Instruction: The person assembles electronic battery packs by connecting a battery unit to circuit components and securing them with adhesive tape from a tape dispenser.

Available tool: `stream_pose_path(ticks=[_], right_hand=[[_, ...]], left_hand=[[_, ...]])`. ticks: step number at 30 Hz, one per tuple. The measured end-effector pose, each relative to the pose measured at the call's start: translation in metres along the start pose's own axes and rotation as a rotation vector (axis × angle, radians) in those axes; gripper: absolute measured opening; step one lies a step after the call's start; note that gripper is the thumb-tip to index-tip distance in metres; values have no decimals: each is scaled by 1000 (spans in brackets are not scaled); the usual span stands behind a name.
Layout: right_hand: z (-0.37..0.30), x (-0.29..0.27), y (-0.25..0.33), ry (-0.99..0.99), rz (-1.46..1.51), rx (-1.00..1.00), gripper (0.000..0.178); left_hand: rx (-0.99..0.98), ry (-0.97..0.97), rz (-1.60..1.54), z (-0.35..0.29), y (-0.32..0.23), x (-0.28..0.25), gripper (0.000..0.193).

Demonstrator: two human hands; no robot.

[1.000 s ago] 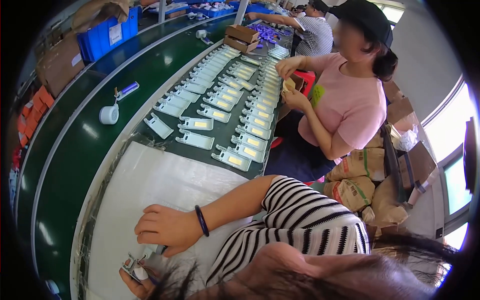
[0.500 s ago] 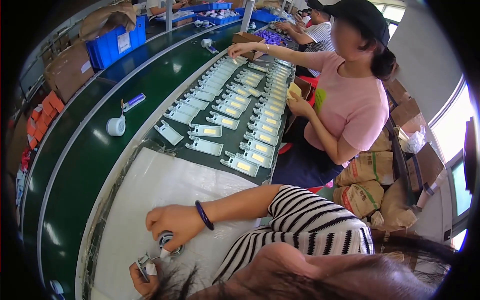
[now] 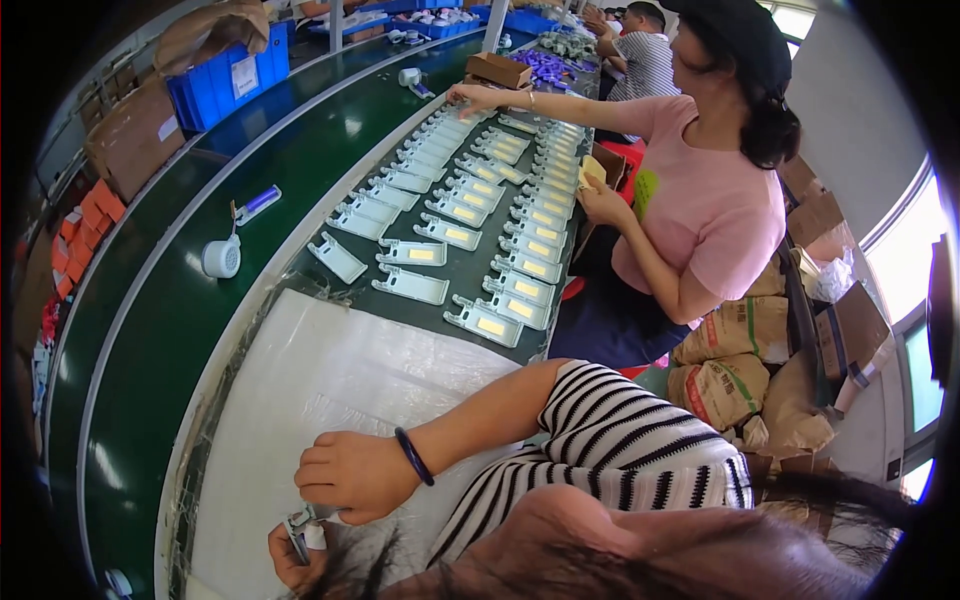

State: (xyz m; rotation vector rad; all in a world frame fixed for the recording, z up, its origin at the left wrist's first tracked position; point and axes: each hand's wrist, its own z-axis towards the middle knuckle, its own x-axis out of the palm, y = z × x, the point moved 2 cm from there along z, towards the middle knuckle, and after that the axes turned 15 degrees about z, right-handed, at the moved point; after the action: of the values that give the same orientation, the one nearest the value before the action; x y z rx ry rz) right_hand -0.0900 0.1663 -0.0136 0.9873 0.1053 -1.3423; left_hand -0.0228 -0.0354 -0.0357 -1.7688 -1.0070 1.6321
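Right hand (image 3: 360, 478) shifted (inside sheet's edge (image 3: 240, 408)).

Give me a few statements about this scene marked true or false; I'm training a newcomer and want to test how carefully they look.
1. The right hand has a dark bracelet at its wrist. True.
2. The left hand is holding a purple tube. False: it holds a small grey part.
3. The conveyor belt is green. True.
4. The rows of pale cases lie on the belt. False: they lie on the dark table beside it.
5. The nearest co-worker wears a white cap. False: the cap is black.
6. The right hand is over the white sheet. True.
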Motion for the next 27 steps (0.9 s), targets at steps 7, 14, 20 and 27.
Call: stream_pose_path(ticks=[7,14,20,27], right_hand=[[0,-3,0,26,13,24,34],[-3,-2,4,35,45,-16,34],[-1,-9,-1,47,112,29,49],[8,-32,-5,141,182,279,85]], left_hand=[[544,-166,423,16,12,-9,39],[181,307,-253,19,67,1,33],[15,5,-16,-6,-16,-1,25],[50,-6,-197,2,-35,-3,21]])
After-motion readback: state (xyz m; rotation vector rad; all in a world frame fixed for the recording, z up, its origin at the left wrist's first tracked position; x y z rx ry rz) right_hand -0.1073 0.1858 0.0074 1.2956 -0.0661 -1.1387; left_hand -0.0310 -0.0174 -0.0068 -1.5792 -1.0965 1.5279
